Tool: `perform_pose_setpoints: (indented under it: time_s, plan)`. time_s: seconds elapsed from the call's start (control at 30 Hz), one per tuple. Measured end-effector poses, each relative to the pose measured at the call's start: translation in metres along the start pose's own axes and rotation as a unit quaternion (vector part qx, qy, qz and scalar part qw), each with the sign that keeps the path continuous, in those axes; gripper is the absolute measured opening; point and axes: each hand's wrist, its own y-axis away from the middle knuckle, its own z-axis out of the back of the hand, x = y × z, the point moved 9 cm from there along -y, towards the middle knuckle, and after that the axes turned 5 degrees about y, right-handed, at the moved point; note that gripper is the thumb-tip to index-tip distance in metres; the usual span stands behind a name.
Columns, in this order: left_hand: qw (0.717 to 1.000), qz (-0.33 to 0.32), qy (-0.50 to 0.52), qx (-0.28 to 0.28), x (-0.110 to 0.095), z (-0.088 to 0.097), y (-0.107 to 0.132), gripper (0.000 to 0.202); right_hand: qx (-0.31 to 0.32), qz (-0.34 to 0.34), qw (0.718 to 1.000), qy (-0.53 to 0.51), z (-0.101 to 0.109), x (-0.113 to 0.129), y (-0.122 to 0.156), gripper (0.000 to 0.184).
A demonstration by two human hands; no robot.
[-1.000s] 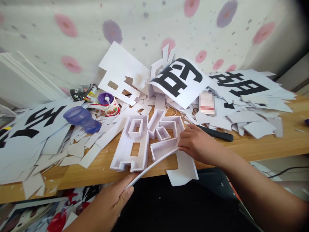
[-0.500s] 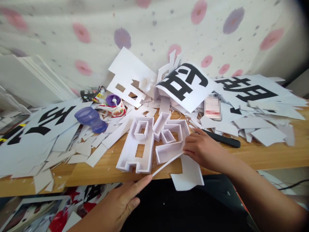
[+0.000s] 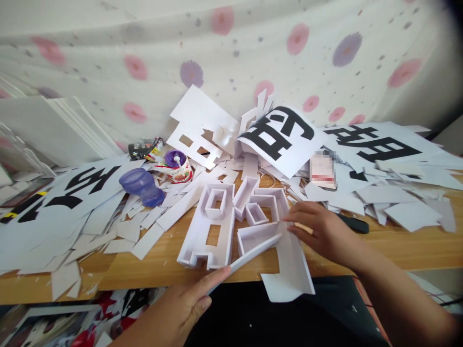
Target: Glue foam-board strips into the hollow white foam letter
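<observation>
Hiding white strip's [image 3: 255, 254] end: left hand [image 3: 186, 300]

- Long, light-brown wood-grain tabletop [image 3: 144, 270], bare along parts of its front edge.
- Hollow, white, rectangular walled board shape [image 3: 196, 241], open side up.
- Just beside it, an angular white walled board shape [image 3: 297, 260], its lower end jutting past the edge.
- Torn-looking heaps of flat white board offcuts [image 3: 128, 230].
- Slim black bar-shaped handle [image 3: 354, 224], partly hidden.
</observation>
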Motion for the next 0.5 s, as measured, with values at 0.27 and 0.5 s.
perform_pose_setpoints:
  time_s: [0.27,0.5]
  plan:
    - [0.998,-0.025,-0.058,-0.012,0.015,0.000,-0.004,0.050,0.018,-0.183,0.962,0.202,-0.016,-0.115,0.064,0.049]
    - [0.997,-0.052,-0.048,-0.015,0.002,0.000,-0.003,0.048,-0.030,-0.277,0.953,0.119,-0.008,-0.117,0.086,0.047]
